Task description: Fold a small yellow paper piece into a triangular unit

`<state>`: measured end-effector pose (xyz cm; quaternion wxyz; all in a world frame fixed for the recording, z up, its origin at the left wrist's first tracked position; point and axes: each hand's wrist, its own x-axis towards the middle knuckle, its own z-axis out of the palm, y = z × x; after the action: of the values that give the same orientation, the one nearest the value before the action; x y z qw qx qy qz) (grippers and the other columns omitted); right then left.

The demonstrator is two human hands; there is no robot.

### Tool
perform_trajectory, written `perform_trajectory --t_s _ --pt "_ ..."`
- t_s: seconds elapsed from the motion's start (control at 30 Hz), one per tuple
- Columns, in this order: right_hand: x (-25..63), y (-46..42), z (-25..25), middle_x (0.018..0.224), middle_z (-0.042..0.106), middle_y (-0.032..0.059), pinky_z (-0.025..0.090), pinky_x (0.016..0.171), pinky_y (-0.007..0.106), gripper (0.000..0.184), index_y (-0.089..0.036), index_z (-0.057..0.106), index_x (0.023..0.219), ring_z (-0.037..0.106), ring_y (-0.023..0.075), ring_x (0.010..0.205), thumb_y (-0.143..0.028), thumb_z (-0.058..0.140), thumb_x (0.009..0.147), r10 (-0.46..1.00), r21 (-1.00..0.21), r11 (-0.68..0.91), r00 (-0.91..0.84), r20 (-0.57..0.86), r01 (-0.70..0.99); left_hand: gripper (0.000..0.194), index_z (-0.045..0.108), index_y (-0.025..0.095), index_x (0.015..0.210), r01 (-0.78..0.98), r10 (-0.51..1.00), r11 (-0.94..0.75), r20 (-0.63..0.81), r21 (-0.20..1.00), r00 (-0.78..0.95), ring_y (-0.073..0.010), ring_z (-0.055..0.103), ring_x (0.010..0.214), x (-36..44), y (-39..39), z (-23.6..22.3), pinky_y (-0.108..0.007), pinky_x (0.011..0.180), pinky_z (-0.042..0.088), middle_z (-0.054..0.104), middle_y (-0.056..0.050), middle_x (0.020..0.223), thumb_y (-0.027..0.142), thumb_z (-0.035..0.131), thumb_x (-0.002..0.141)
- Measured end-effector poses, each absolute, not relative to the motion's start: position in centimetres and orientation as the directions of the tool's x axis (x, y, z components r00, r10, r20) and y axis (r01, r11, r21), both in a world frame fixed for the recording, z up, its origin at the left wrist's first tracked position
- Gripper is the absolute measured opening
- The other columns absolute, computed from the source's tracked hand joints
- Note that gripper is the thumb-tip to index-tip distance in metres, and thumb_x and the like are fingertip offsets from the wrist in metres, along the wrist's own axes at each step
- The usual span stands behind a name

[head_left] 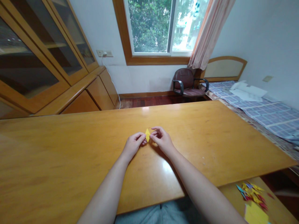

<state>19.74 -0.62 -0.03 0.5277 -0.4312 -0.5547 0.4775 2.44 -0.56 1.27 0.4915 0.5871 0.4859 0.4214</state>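
A small folded piece of yellow paper [147,135], diamond-shaped, is held upright between my two hands just above the wooden table [77,155]. My left hand [135,142] pinches its left edge between thumb and fingers. On the other side, the thumb and fingers of my right hand [161,138] close on the right edge, with the index finger raised and curved over. The fingers partly hide the paper's lower sides.
At the lower right, a lower surface bears a pile of folded coloured paper pieces [253,193] and a stack of yellow square sheets [255,214]. Beyond the table stand an office chair [187,81], a bed [263,109] and a glass-door cabinet [46,46].
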Motion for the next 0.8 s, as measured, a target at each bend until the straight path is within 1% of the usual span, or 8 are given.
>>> perform_trajectory --t_s 0.43,0.63,0.8 --pt "19.7 -0.7 0.17 0.079 0.064 -0.0006 0.045 0.068 0.027 0.033 -0.019 0.058 0.107 0.059 0.0127 0.068 -0.028 0.068 0.076 0.982 -0.984 0.177 -0.058 0.179 -0.032 0.03 0.066 0.016 0.07 0.155 0.984 -0.047 0.019 0.987 0.179 -0.0143 0.06 0.061 2.5 -0.56 1.45 -0.025 0.063 0.048 0.066 -0.002 0.065 0.044 0.06 0.082" --pt "19.77 -0.85 0.64 0.078 0.065 -0.0007 0.046 0.067 0.027 0.033 -0.02 0.058 0.106 0.059 0.0129 0.068 -0.028 0.069 0.076 0.983 -0.985 0.171 -0.054 0.173 -0.036 0.04 0.065 0.016 0.067 0.166 0.981 -0.072 0.04 0.983 0.188 -0.0153 0.06 0.06 2.42 -0.43 1.24 -0.026 0.063 0.048 0.065 -0.002 0.062 0.049 0.055 0.086" --pt "19.77 -0.79 0.47 0.078 0.065 -0.0005 0.046 0.066 0.027 0.033 -0.02 0.058 0.106 0.059 0.0128 0.068 -0.029 0.069 0.076 0.982 -0.983 0.18 -0.056 0.182 -0.034 0.041 0.065 0.017 0.068 0.14 0.981 -0.07 0.043 0.988 0.187 -0.0161 0.06 0.06 2.43 -0.39 1.16 -0.027 0.062 0.049 0.065 -0.002 0.062 0.051 0.053 0.087"
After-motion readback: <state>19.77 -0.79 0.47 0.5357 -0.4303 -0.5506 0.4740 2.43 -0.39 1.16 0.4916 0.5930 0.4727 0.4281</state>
